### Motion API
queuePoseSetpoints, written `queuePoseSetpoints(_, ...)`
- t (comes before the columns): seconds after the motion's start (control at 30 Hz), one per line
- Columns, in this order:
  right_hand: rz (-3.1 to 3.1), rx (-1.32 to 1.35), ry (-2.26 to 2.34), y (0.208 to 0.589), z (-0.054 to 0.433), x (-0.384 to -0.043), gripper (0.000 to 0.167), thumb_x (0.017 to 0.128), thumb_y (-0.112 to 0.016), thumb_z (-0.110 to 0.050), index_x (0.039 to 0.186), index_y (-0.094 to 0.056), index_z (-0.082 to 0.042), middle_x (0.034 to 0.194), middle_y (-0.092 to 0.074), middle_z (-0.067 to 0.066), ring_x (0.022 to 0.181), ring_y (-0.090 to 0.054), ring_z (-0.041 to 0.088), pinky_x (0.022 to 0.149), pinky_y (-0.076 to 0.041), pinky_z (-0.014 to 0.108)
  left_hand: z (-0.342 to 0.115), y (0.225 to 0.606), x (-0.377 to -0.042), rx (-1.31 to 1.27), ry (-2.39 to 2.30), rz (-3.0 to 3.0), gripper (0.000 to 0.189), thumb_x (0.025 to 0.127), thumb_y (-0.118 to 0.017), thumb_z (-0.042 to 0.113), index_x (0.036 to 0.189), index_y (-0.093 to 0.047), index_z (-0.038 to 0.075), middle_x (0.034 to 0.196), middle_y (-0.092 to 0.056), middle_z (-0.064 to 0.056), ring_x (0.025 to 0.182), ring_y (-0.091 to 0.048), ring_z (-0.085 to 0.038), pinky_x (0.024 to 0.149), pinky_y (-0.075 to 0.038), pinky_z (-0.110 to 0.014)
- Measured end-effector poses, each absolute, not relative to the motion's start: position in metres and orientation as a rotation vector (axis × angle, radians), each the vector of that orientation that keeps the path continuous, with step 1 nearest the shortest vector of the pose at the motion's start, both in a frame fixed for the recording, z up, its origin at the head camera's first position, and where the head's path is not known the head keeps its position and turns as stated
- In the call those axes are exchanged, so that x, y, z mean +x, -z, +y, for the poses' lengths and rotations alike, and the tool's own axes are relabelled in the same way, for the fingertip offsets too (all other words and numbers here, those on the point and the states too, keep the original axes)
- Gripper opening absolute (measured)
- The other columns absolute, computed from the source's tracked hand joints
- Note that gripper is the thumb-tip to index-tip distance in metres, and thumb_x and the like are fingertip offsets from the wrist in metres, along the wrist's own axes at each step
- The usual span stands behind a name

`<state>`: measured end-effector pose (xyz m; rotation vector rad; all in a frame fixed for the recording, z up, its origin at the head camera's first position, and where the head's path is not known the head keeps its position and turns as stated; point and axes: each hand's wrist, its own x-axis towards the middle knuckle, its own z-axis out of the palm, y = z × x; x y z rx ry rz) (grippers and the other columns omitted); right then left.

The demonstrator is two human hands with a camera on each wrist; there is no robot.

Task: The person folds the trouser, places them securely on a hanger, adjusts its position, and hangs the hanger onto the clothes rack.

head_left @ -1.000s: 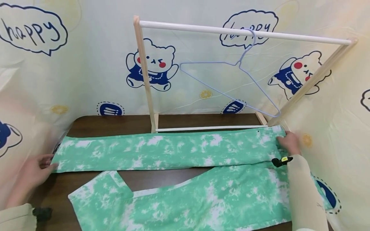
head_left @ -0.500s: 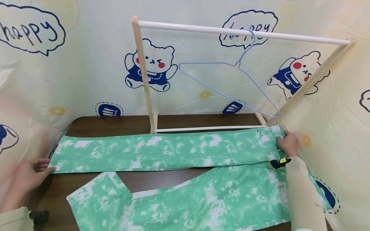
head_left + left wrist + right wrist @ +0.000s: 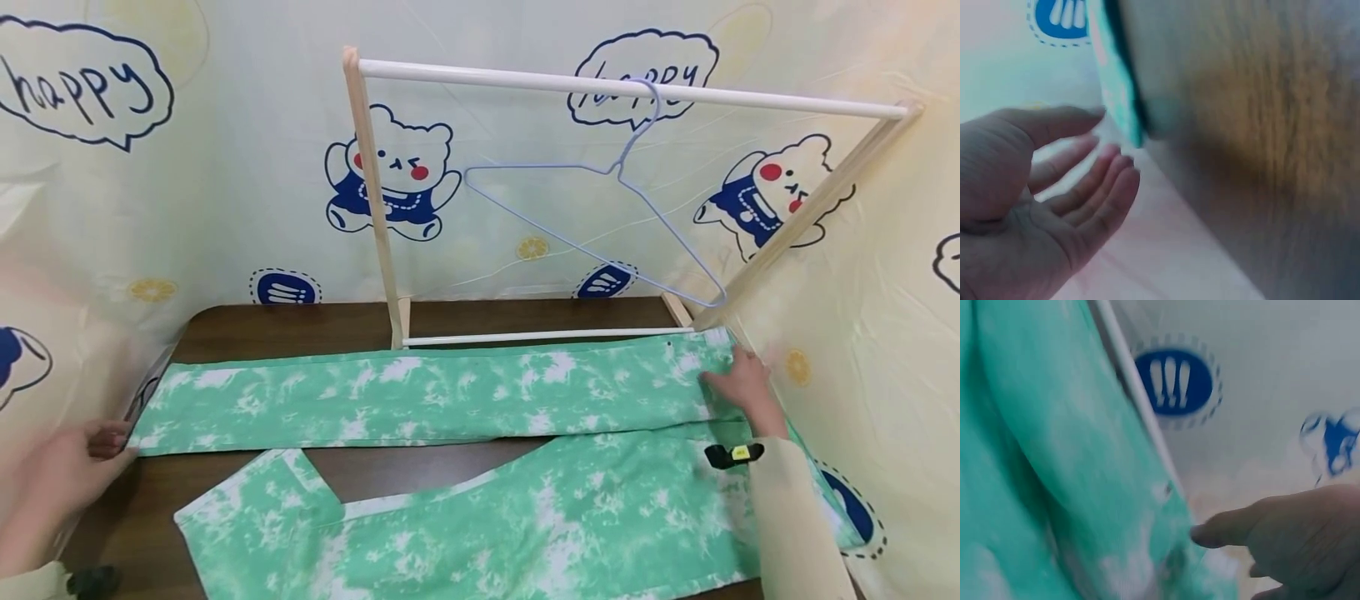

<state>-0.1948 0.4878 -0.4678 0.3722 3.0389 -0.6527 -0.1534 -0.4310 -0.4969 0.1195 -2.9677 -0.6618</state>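
Observation:
A green and white tie-dye garment [image 3: 465, 508] lies on the brown table, its far part folded into a long flat strip [image 3: 420, 396]. At the strip's left end is my left hand [image 3: 63, 475], thumb close to the corner. The left wrist view shows the thumb and fingers [image 3: 1104, 187] spread apart, with the fabric corner [image 3: 1125, 112] just past the thumb tip. My right hand [image 3: 742, 387] rests at the strip's right end, thumb over the fabric. In the right wrist view one straight digit of this hand [image 3: 1297, 537] touches the fabric edge.
Behind the garment stands a wooden rack with a white top rail [image 3: 510, 79] and a low white bar [image 3: 547, 337]. A light blue wire hanger [image 3: 622, 171] hangs from the rail. Printed sheeting [image 3: 247, 183] surrounds the brown table [image 3: 285, 329].
My right hand has shifted slightly nearer and its thumb reaches further over the strip's end. My left hand has moved a little left and down. The garment lies nearly the same.

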Motion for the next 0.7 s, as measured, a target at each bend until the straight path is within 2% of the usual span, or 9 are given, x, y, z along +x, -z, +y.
queuePoseSetpoints(0.13,3.0,0.164,0.567,0.455,0.463,-0.173,0.083,0.094,-0.068,-0.025,0.145,-0.024,0.024,0.142,-0.023,0.054,0.129,-0.022,0.071,0.104,-0.023,0.078,-0.411,0.487,-0.141,-0.07,0.726,-3.068,0.027,0.087,-0.076,0.004,0.1,-0.064,-0.016,0.08,-0.068,-0.02,0.07,-0.066,-0.03,0.054,-0.049,-0.029)
queuePoseSetpoints(0.2,2.977,0.016,0.598,0.448,0.446,-0.162,0.079,0.095,-0.069,-0.024,0.145,-0.029,0.022,0.144,-0.026,0.051,0.131,-0.025,0.069,0.104,-0.025,0.077,-0.399,0.482,-0.137,-0.114,0.746,-3.171,0.028,0.093,-0.074,0.015,0.102,-0.068,-0.01,0.084,-0.069,-0.01,0.074,-0.066,-0.024,0.058,-0.051,-0.027)
queuePoseSetpoints(0.27,2.945,-0.16,0.66,0.441,0.426,-0.153,0.073,0.095,-0.071,-0.021,0.145,-0.035,0.019,0.145,-0.033,0.047,0.133,-0.03,0.065,0.105,-0.028,0.076,-0.388,0.479,-0.135,-0.17,0.787,-3.265,0.033,0.098,-0.07,0.026,0.105,-0.069,-0.006,0.089,-0.07,-0.004,0.079,-0.067,-0.019,0.061,-0.051,-0.026)
queuePoseSetpoints(0.37,2.879,-0.401,0.756,0.436,0.393,-0.142,0.059,0.096,-0.071,-0.017,0.142,-0.047,0.012,0.142,-0.049,0.036,0.129,-0.046,0.055,0.103,-0.04,0.069,-0.375,0.477,-0.135,-0.207,0.839,-3.377,0.043,0.1,-0.066,0.037,0.113,-0.068,-0.004,0.094,-0.07,-0.001,0.083,-0.066,-0.016,0.065,-0.052,-0.026)
queuePoseSetpoints(0.5,2.702,-0.629,0.873,0.438,0.344,-0.139,0.044,0.098,-0.067,-0.01,0.137,-0.057,0.007,0.133,-0.063,0.024,0.118,-0.062,0.042,0.097,-0.051,0.059,-0.364,0.477,-0.136,-0.251,0.943,-3.431,0.052,0.099,-0.066,0.036,0.121,-0.062,-0.011,0.094,-0.068,-0.001,0.083,-0.063,-0.011,0.066,-0.052,-0.026)
queuePoseSetpoints(0.6,2.541,-0.753,0.907,0.443,0.307,-0.139,0.039,0.099,-0.064,-0.006,0.136,-0.059,0.005,0.131,-0.065,0.021,0.119,-0.063,0.039,0.098,-0.051,0.056,-0.358,0.479,-0.136,-0.287,1.003,-3.442,0.051,0.098,-0.069,0.032,0.122,-0.06,-0.012,0.091,-0.066,-0.001,0.079,-0.06,-0.007,0.066,-0.051,-0.026)
queuePoseSetpoints(0.7,2.463,-0.821,0.833,0.45,0.274,-0.138,0.037,0.1,-0.062,-0.006,0.136,-0.06,0.001,0.134,-0.064,0.017,0.124,-0.061,0.036,0.102,-0.05,0.054,-0.354,0.483,-0.134,-0.311,1.054,-3.451,0.04,0.097,-0.07,0.029,0.114,-0.065,-0.007,0.087,-0.063,-0.001,0.074,-0.056,-0.005,0.064,-0.048,-0.026)
